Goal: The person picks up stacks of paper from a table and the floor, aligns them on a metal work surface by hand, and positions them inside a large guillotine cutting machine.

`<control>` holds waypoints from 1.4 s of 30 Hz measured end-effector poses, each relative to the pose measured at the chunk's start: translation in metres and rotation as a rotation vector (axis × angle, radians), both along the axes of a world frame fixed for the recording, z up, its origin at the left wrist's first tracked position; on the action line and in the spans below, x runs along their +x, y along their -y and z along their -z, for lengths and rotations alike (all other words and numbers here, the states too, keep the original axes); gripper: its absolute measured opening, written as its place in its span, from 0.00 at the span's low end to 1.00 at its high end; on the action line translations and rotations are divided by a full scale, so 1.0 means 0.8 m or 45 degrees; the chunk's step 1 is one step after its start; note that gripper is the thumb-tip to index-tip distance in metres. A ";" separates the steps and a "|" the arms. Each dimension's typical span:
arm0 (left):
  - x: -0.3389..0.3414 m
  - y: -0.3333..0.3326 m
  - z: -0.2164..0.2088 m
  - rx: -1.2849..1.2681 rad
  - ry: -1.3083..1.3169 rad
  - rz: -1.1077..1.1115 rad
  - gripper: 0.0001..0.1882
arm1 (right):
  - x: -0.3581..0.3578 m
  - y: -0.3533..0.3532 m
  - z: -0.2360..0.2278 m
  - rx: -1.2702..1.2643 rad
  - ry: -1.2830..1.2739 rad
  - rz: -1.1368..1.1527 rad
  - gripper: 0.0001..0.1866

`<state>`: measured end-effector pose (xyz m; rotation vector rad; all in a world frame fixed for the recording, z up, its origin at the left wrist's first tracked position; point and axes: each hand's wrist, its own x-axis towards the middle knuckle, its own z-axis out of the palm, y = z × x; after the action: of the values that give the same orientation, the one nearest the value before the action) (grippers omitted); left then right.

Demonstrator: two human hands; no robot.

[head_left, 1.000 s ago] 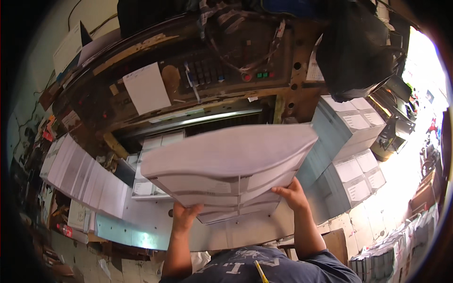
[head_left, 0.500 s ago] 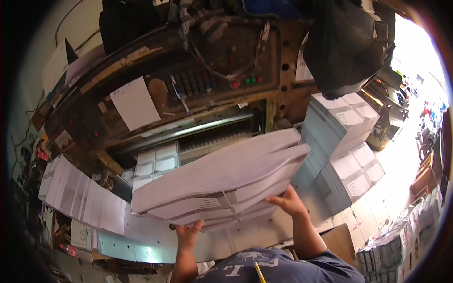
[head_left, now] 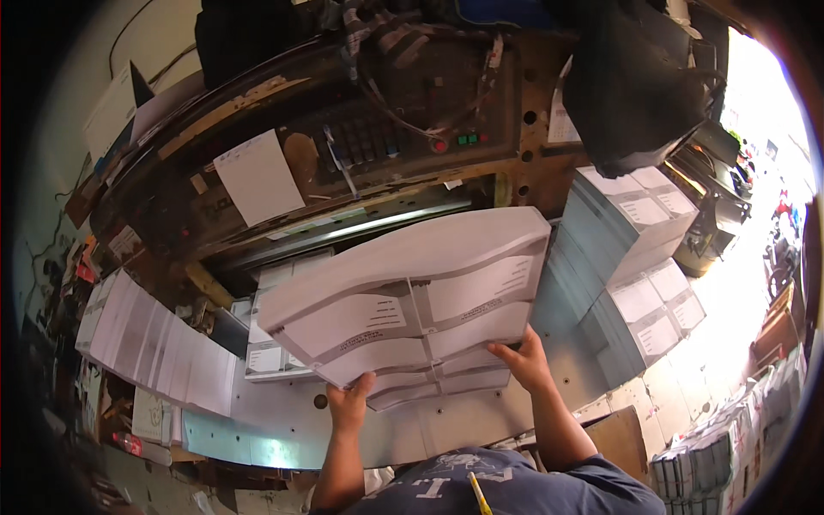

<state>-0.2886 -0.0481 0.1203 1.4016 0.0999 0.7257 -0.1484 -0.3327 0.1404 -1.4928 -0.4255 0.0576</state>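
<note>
A thick stack of large printed sheets [head_left: 360, 330] is tilted up in front of me, its printed face turned toward me and its top edge bent in a wave. My left hand [head_left: 350, 402] grips the lower left edge, thumb on the printed face, other fingers hidden behind. On the right edge, my right hand [head_left: 525, 360] holds the same stack, thumb also in front. The stack's lower edge is over the metal table [head_left: 283, 403]; whether it rests there I cannot tell. Behind its left end, a smaller printed stack [head_left: 264, 359] sits partly hidden.
A long row of paper [head_left: 163, 343] lies at the left. Tall printed stacks [head_left: 631, 215] stand at the right, with a lower stack [head_left: 657, 313] in front. A machine panel [head_left: 412, 129] with buttons rises behind; a dark bag [head_left: 631, 94] hangs at upper right. Paper bundles [head_left: 712, 446] stand lower right.
The stack has tipped so more of its printed face shows, and the gap between its layers at the right end has closed. My left hand has moved slightly up and right.
</note>
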 end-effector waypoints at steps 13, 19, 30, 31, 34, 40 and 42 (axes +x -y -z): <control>0.018 0.001 -0.010 -0.044 -0.102 0.016 0.27 | 0.013 -0.003 0.011 0.202 -0.137 -0.075 0.23; 0.029 -0.015 0.013 -0.050 -0.013 0.067 0.30 | 0.028 -0.007 0.010 0.046 -0.109 -0.064 0.21; 0.031 -0.030 0.031 -0.148 0.043 0.192 0.37 | 0.032 -0.001 0.013 0.136 -0.154 -0.225 0.21; 0.030 -0.031 0.036 -0.125 0.000 0.130 0.39 | 0.033 -0.002 0.012 0.071 -0.113 -0.229 0.21; 0.027 -0.026 0.051 -0.085 -0.081 -0.002 0.43 | 0.033 -0.001 0.018 -0.022 -0.175 -0.286 0.22; 0.045 -0.024 0.032 0.035 -0.057 0.061 0.38 | 0.041 -0.005 0.022 -0.101 0.093 -0.169 0.30; 0.057 -0.032 0.022 0.014 -0.079 0.121 0.37 | 0.040 -0.004 0.016 -0.079 0.093 -0.132 0.33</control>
<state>-0.2434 -0.0228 0.1025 1.4299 0.0772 0.6054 -0.1167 -0.3297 0.1279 -1.5364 -0.5640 0.0992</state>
